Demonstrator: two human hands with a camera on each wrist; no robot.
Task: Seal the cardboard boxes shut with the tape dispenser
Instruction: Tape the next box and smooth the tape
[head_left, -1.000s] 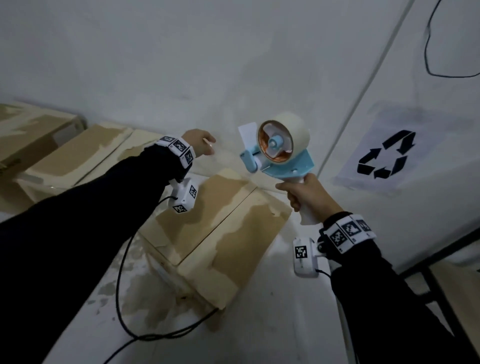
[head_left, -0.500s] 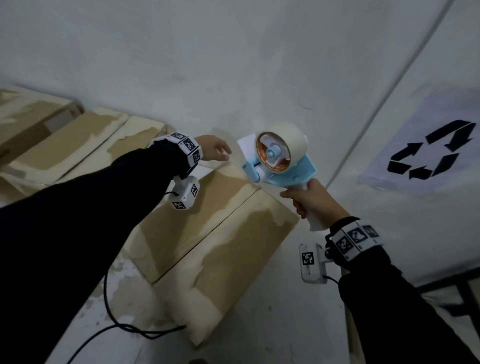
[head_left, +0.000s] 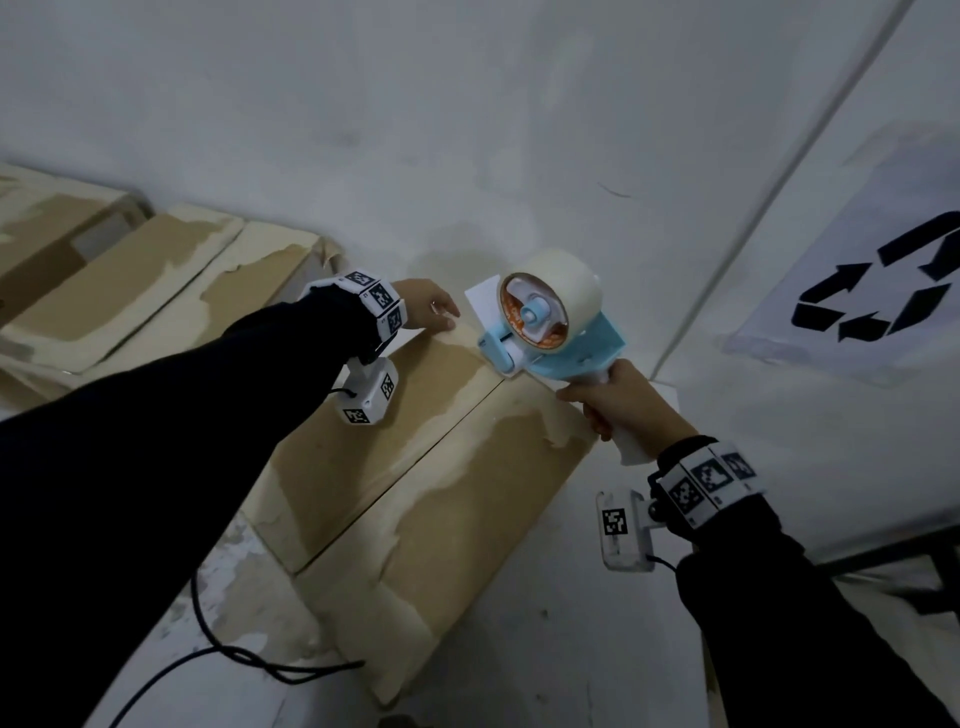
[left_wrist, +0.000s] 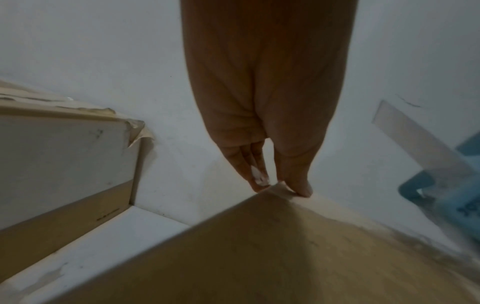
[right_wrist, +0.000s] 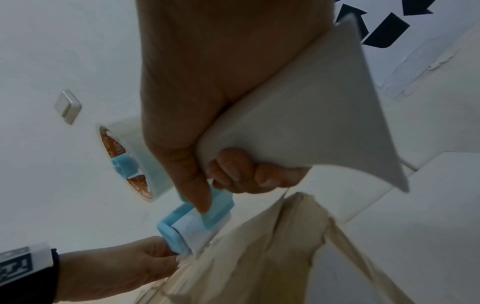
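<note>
A closed cardboard box (head_left: 415, 488) with torn, pale patches lies on the white floor against the wall, its two top flaps meeting at a centre seam. My right hand (head_left: 618, 402) grips the white handle of a blue tape dispenser (head_left: 550, 322) that carries a pale tape roll; its roller end sits at the far end of the seam (right_wrist: 187, 238). My left hand (head_left: 431, 309) rests with straight fingers on the box's far corner (left_wrist: 278, 185), just left of the dispenser (left_wrist: 441, 185).
More flattened, worn cardboard boxes (head_left: 156, 280) lie to the left along the wall. A white sheet with a black recycling symbol (head_left: 878, 296) lies at the right. A black cable (head_left: 234, 654) trails on the floor in front of the box.
Both hands have come down toward the box. The dispenser dropped to the far end of the seam, and my left hand reached the box's far corner.
</note>
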